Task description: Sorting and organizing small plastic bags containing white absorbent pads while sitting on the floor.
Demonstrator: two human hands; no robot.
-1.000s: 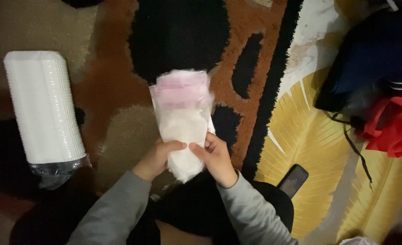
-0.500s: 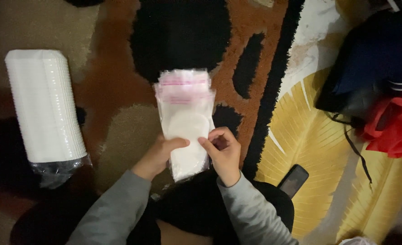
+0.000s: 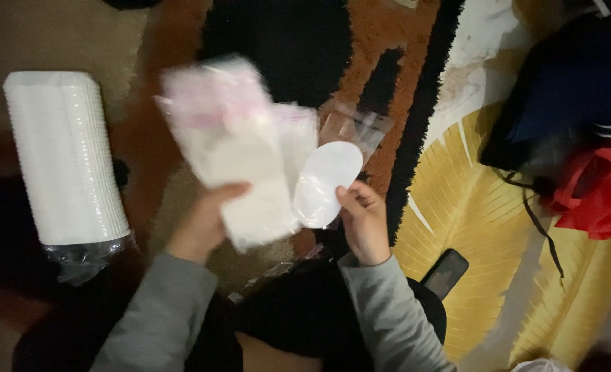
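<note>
Nearest, two grey-sleeved arms rise from the lap: the left hand (image 3: pixel 205 224) is closed on a blurred stack of clear bags (image 3: pixel 233 148) with a pinkish band, and the right hand (image 3: pixel 364 220), held apart from it, pinches a single clear bag (image 3: pixel 333 172) holding a white oval pad, just beside the stack. By the right elbow a dark phone (image 3: pixel 444 273) lies on the patterned rug (image 3: pixel 457 207). Farther out, a wrapped sleeve of white stacked lids (image 3: pixel 64 162) lies at left, and dark and red clothing (image 3: pixel 581 145) at right.
</note>
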